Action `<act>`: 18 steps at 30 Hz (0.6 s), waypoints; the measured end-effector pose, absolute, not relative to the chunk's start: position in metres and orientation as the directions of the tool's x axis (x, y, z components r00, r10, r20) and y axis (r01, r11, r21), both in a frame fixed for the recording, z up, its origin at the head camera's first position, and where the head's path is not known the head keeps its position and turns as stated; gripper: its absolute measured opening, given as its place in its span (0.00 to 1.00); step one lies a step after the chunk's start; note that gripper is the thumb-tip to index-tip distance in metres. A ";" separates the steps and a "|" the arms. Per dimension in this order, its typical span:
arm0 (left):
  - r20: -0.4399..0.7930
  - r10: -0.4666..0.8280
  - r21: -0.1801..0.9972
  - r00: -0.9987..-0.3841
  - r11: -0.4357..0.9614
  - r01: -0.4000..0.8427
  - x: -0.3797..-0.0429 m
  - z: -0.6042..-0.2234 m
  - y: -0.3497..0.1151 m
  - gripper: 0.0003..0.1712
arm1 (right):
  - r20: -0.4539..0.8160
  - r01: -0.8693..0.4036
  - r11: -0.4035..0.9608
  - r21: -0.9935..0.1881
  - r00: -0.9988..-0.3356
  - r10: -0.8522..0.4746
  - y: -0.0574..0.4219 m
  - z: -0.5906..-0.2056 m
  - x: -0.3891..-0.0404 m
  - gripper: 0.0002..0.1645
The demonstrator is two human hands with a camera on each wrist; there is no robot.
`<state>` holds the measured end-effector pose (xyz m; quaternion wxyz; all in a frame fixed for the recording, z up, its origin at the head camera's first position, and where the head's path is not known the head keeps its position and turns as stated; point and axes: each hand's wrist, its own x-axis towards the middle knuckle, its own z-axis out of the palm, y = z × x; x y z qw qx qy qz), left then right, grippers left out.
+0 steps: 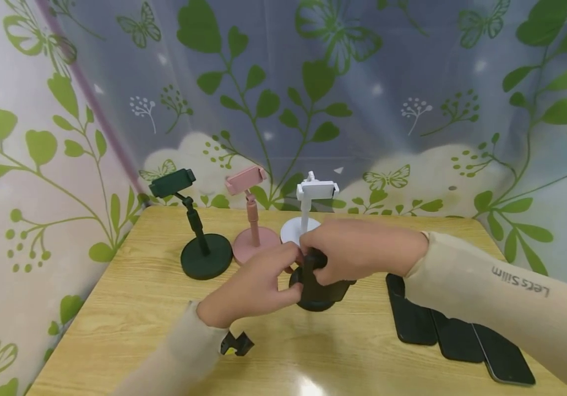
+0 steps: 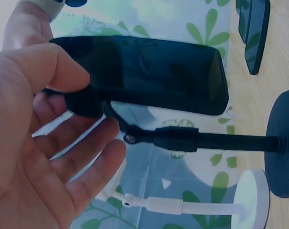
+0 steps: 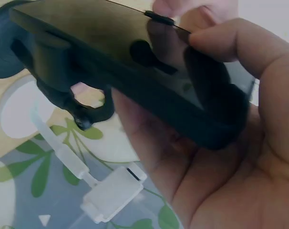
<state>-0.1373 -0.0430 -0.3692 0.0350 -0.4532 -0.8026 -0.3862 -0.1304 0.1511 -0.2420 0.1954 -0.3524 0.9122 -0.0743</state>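
Observation:
A black smartphone (image 2: 154,71) is at the clamp of a black phone stand (image 2: 175,139). My right hand (image 1: 363,247) grips one end of the phone between thumb and fingers. On the other side, my left hand (image 1: 259,283) pinches the stand's clamp (image 2: 85,101), thumb in front and fingers curled behind. In the head view the hands cover most of the clamp; the round black base (image 1: 315,306) shows below them. Just behind stands a white phone stand (image 1: 317,190) with its holder unfilled.
To the left stand a pink phone stand (image 1: 255,236) and a dark green one (image 1: 206,257). Several black phones (image 1: 459,338) lie in a row at the right, partly under my right sleeve. A small black object (image 1: 237,344) is by my left wrist. A patterned curtain (image 1: 387,110) hangs behind the table.

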 end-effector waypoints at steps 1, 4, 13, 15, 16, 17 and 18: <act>0.399 0.696 0.583 -0.598 0.310 0.751 -0.136 -0.369 -0.042 0.15 | -0.305 -0.609 0.741 -0.281 -0.676 -0.671 0.152 -0.244 -0.130 0.07; 0.377 0.678 0.578 -0.632 0.361 0.732 -0.130 -0.369 -0.039 0.15 | -0.309 -0.599 0.744 -0.296 -0.677 -0.668 0.154 -0.247 -0.130 0.07; 0.364 0.632 0.565 -0.685 0.435 0.701 -0.123 -0.370 -0.032 0.13 | -0.291 -0.629 0.718 -0.298 -0.657 -0.696 0.163 -0.253 -0.127 0.07; 0.364 0.629 0.552 -0.687 0.449 0.703 -0.122 -0.369 -0.031 0.13 | -0.285 -0.630 0.715 -0.304 -0.656 -0.699 0.164 -0.254 -0.128 0.07; 0.365 0.627 0.542 -0.688 0.458 0.704 -0.121 -0.369 -0.031 0.12 | -0.284 -0.631 0.715 -0.302 -0.656 -0.699 0.164 -0.254 -0.128 0.08; 0.368 0.624 0.531 -0.690 0.468 0.706 -0.121 -0.368 -0.030 0.12 | -0.284 -0.631 0.716 -0.300 -0.657 -0.698 0.164 -0.254 -0.128 0.07; 0.371 0.621 0.520 -0.690 0.477 0.709 -0.120 -0.367 -0.030 0.12 | -0.285 -0.630 0.718 -0.295 -0.659 -0.696 0.163 -0.254 -0.128 0.08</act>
